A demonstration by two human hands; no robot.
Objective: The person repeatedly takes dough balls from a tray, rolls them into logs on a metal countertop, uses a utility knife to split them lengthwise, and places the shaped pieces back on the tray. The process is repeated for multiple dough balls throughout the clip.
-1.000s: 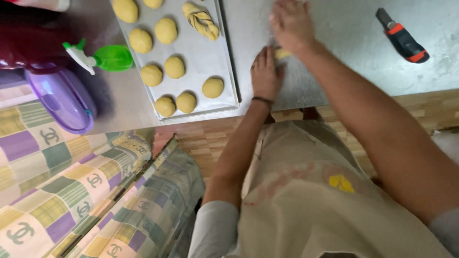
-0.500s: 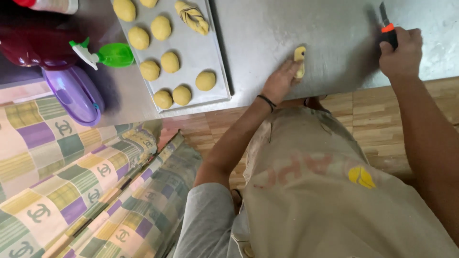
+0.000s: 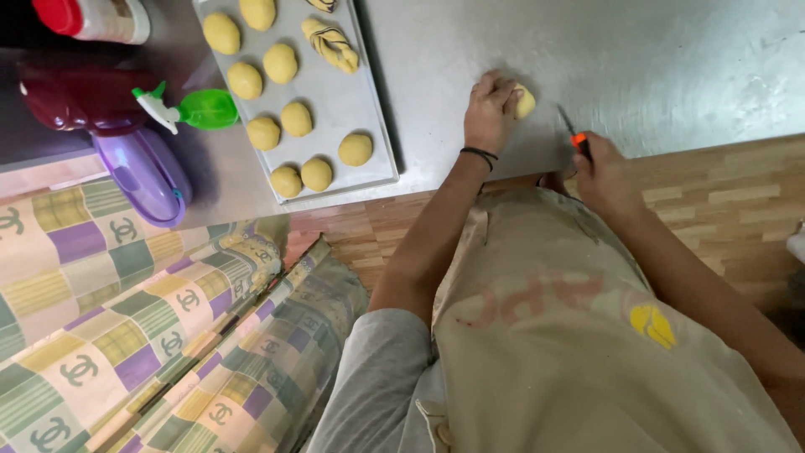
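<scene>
A dull grey metal worktop runs across the upper part of the view, its near edge against a wooden floor. A flat grey baking tray lies on it and serves as the landmark. Right of the tray, well apart, a small yellow dough piece rests on the bare metal. Left of the tray, just beside it, lies a green spray bottle; further left stand a dark red container and a purple container.

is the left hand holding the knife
No, the left hand rests on a dough piece; the right hand grips the orange-handled knife.
</scene>
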